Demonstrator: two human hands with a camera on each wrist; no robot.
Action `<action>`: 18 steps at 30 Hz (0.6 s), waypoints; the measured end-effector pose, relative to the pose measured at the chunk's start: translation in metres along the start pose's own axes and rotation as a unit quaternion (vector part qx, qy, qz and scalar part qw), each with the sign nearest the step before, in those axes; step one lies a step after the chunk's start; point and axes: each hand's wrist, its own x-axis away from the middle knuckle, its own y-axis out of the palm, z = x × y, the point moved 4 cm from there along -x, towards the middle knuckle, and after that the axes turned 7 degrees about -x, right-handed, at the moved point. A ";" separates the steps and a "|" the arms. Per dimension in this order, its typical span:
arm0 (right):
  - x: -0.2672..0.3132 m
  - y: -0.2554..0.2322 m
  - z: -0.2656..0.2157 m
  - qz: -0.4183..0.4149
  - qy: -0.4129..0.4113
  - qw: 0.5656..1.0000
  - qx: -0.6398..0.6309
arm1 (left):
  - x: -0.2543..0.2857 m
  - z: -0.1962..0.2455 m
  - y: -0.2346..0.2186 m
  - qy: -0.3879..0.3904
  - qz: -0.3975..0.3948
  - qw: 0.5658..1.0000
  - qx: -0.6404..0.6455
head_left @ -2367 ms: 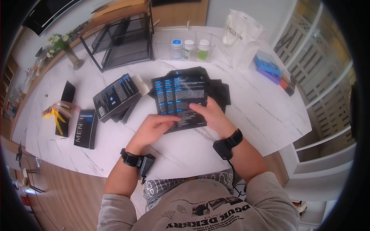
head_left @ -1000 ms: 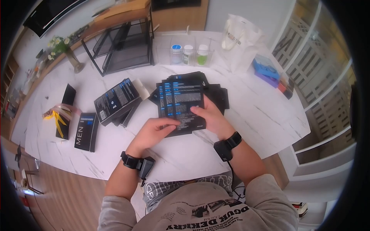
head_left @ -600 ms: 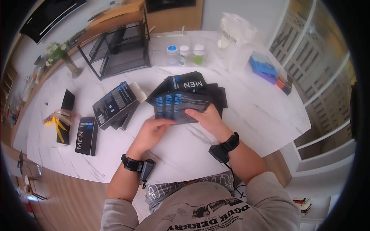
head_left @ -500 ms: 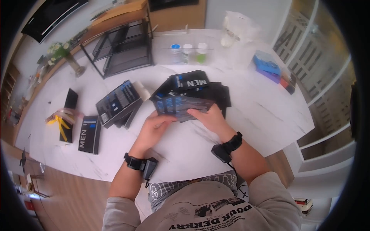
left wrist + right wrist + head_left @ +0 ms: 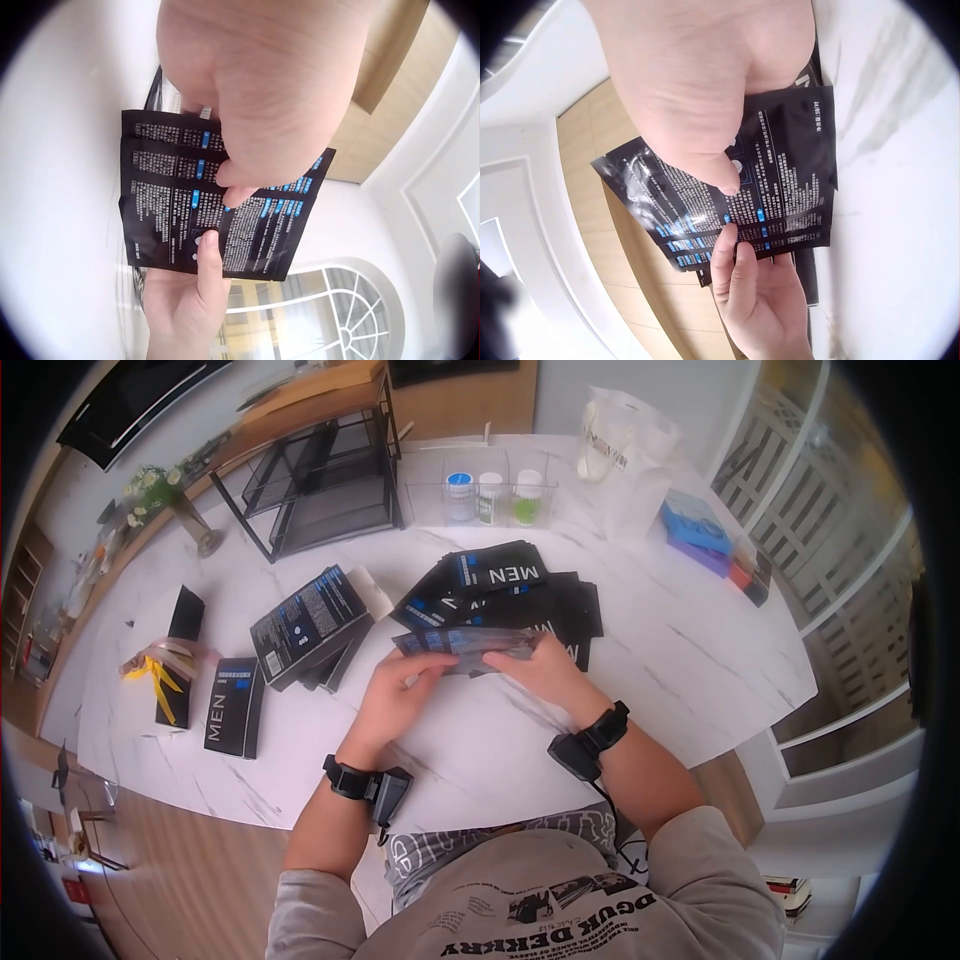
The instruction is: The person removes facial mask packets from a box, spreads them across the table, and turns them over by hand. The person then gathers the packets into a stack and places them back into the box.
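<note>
A fan of several black foil sachets (image 5: 470,645) with blue labels and small white print stands tilted on edge between both hands, near the table. The left hand (image 5: 402,692) holds its left side; in the right wrist view, that hand's thumb and index finger (image 5: 727,251) lie on the printed face, other fingers behind. The right hand (image 5: 550,672) grips the other side, its thumb (image 5: 210,262) across the front in the left wrist view and its fingers hidden behind. Just beyond lies a spread pile of more black sachets (image 5: 513,574) marked MEN.
Black boxes (image 5: 310,625), one with its flap up, lie left of the pile. A MEN box (image 5: 231,710) and a ribboned black box (image 5: 178,660) are farther left. Behind stand a mesh rack (image 5: 330,500), a clear organizer with bottles (image 5: 490,495), a white bag (image 5: 630,470) and a blue box (image 5: 695,522).
The held sachets have tipped from facing up to standing more on edge and come lower, uncovering the MEN sachets in the pile behind. Both hands keep their hold.
</note>
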 end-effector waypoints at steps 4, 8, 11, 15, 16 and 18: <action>0.000 0.001 -0.002 0.002 -0.008 1.000 0.010 | -0.001 -0.001 0.000 0.014 0.016 1.000 0.007; 0.002 0.001 0.006 0.017 0.078 0.997 0.001 | -0.001 0.002 -0.003 0.060 0.042 0.996 0.045; 0.001 0.004 -0.014 -0.011 -0.169 0.984 -0.052 | -0.003 0.000 -0.011 0.075 0.091 0.986 0.116; 0.004 0.002 -0.040 -0.013 -0.279 0.949 0.149 | -0.004 -0.001 -0.018 0.038 0.084 0.989 0.118; 0.003 0.002 -0.038 -0.013 -0.275 0.950 0.145 | -0.004 -0.002 -0.017 0.041 0.087 0.989 0.110; 0.002 0.003 -0.033 -0.012 -0.267 0.953 0.139 | -0.004 -0.006 -0.014 0.046 0.093 0.990 0.093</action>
